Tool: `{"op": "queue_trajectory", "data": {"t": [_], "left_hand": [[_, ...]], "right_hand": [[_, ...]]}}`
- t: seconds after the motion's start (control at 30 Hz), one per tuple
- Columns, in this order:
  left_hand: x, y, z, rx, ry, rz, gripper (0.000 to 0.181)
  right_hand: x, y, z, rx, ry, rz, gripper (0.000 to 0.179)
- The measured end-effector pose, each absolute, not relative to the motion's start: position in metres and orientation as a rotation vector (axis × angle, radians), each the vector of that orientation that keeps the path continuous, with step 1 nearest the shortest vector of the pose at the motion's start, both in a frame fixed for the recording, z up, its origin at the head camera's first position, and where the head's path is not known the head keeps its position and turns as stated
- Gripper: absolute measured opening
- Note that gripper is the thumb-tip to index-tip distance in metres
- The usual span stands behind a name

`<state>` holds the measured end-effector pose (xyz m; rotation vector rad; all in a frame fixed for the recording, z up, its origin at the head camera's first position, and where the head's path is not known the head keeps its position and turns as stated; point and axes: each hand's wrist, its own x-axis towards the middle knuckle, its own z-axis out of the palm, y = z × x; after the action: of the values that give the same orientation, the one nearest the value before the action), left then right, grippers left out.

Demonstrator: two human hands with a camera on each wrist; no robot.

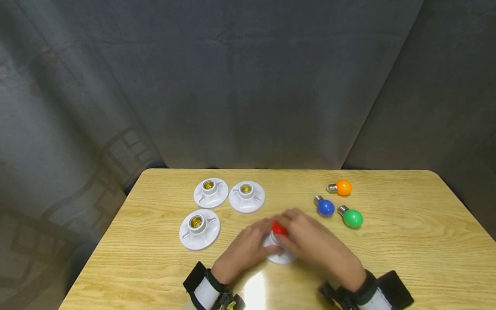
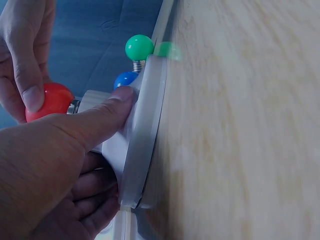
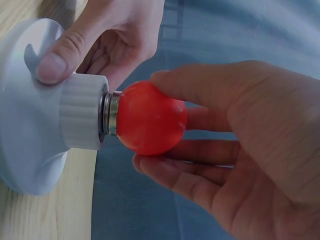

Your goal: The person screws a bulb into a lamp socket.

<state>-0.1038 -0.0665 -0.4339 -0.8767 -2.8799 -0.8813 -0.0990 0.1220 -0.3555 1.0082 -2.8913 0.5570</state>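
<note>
A red light bulb (image 3: 151, 117) has its metal screw base partly inside the collar of a white lamp holder (image 1: 281, 258), and some thread still shows in the right wrist view. My right hand (image 1: 306, 234) pinches the bulb's round glass between thumb and fingers. With my left hand (image 1: 246, 244), I grip the lamp holder, thumb on its sloped face beside the collar and fingers on the opposite side. The holder stands on the wooden table, its round base down. In the head view my fingers cover much of the bulb and the collar.
Three more white lamp holders stand to the left: a near one (image 1: 205, 239), a far one (image 1: 218, 198) and another beside it (image 1: 248, 204). At the right lie an orange bulb (image 1: 344, 187), a blue bulb (image 1: 326, 208) and a green bulb (image 1: 353, 218). A grey curtain (image 1: 248, 86) hangs behind the table.
</note>
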Motion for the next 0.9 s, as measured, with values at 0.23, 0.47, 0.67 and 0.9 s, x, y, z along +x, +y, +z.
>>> {"op": "queue_trajectory", "data": {"t": [0.23,0.47,0.67,0.9], "left_hand": [[-0.104,-0.066,-0.434,-0.890,-2.855,-0.884,0.069],[-0.104,-0.066,-0.434,-0.895,-2.859,-0.887,0.068],[-0.104,-0.066,-0.434,-0.902,-2.853,-0.887,0.066],[-0.103,-0.066,-0.434,-0.890,-2.873,-0.907,0.059]], "right_hand": [[-0.100,0.118,-0.357,0.900,-2.902,0.526,0.030],[-0.100,0.114,-0.360,0.808,-2.903,0.513,0.025],[-0.101,0.112,-0.361,0.746,-2.914,0.538,0.022],[-0.102,0.110,-0.364,0.692,-2.901,0.572,0.026]]}}
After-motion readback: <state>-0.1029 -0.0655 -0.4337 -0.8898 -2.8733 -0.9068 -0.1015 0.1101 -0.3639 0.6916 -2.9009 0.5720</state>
